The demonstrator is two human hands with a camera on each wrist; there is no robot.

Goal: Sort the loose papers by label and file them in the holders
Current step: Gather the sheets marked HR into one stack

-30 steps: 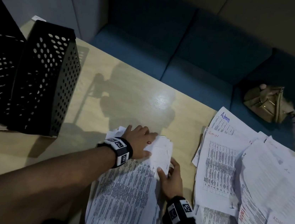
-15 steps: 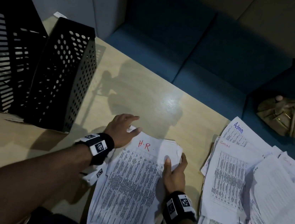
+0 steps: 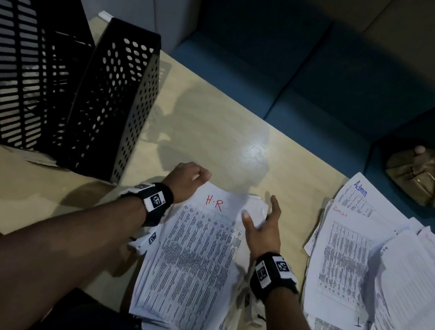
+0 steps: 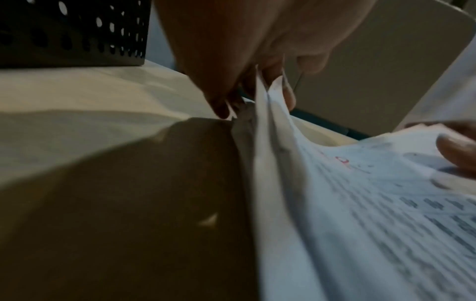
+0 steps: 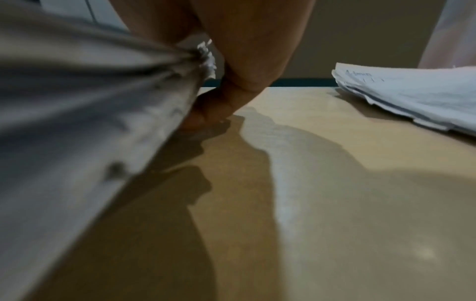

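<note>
Left to right: two black perforated holders (image 3: 82, 93) stand at the tabletop's (image 3: 215, 126) far left corner. Beside them, at the near edge, we see the left hand (image 3: 186, 178) pinching the far left corner of the H.R stack (image 3: 194, 258), sheets curling up between its fingers (image 4: 288, 95). The right hand (image 3: 264, 231) clamps the stack's right edge, thumb on top, fingers underneath. The Admin papers (image 3: 348, 252) lie fanned along the right edge.

Risk, in our judgement: the stack's edges are ragged and uneven, so lifting by one corner may let lower sheets slide out or crumple. The top sheet is white, densely printed, labelled in red; the pile overhangs the near edge.
</note>
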